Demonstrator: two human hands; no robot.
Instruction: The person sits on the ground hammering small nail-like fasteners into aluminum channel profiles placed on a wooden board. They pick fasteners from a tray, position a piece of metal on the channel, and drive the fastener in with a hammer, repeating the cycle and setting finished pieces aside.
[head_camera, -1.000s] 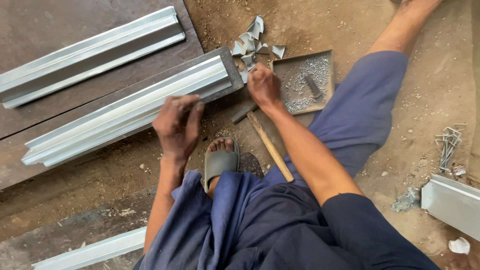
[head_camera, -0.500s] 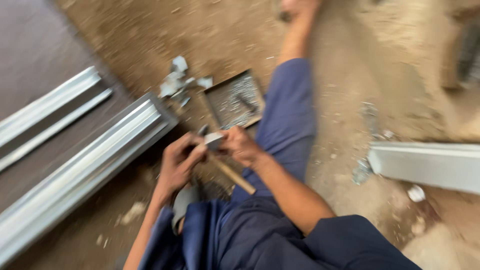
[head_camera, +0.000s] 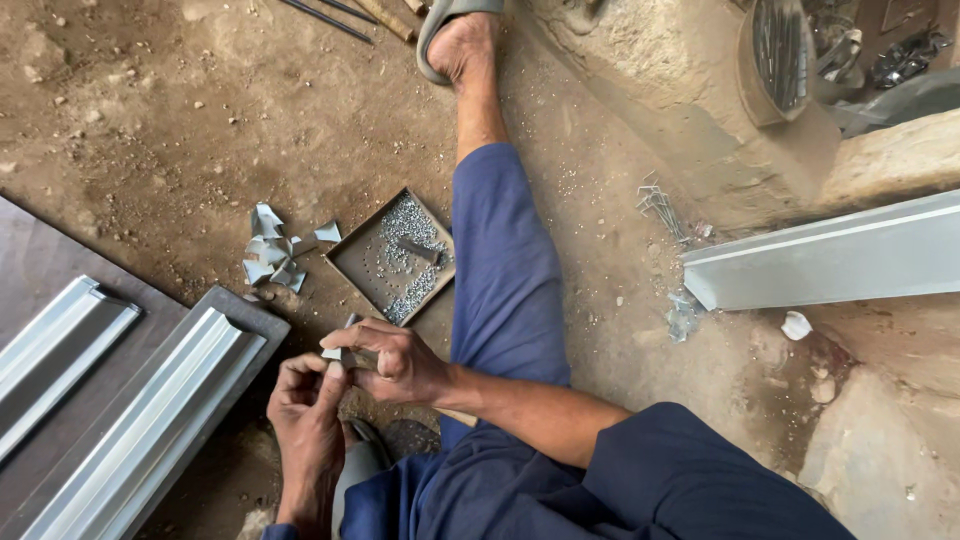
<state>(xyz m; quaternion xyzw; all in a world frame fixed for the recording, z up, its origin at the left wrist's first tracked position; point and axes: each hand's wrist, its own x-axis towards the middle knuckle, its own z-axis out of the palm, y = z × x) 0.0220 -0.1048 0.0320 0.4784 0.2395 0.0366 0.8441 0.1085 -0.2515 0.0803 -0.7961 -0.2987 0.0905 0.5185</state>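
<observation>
My right hand (head_camera: 395, 360) is closed around a hammer close to its grey head (head_camera: 338, 350). A bit of the wooden handle (head_camera: 458, 416) pokes out under my forearm. Palm up with curled fingers, my left hand (head_camera: 305, 405) has its thumb and fingertips against the hammer head; anything small pinched there is hidden. Both hands hover just below a shallow square metal tray (head_camera: 355, 262) holding a heap of small grey fasteners (head_camera: 405, 225) and a short dark tool.
Long folded sheet-metal profiles (head_camera: 170, 410) lie on a dark board at the left; another profile (head_camera: 830, 260) lies at the right. Cut metal scraps (head_camera: 270, 250) sit beside the tray, bent wires (head_camera: 660, 205) further right. My blue-trousered leg (head_camera: 500, 270) stretches up the dirt floor.
The view has swung right and steadied. My left hand left the profile and joined my right hand at the hammer head, in front of my lap.
</observation>
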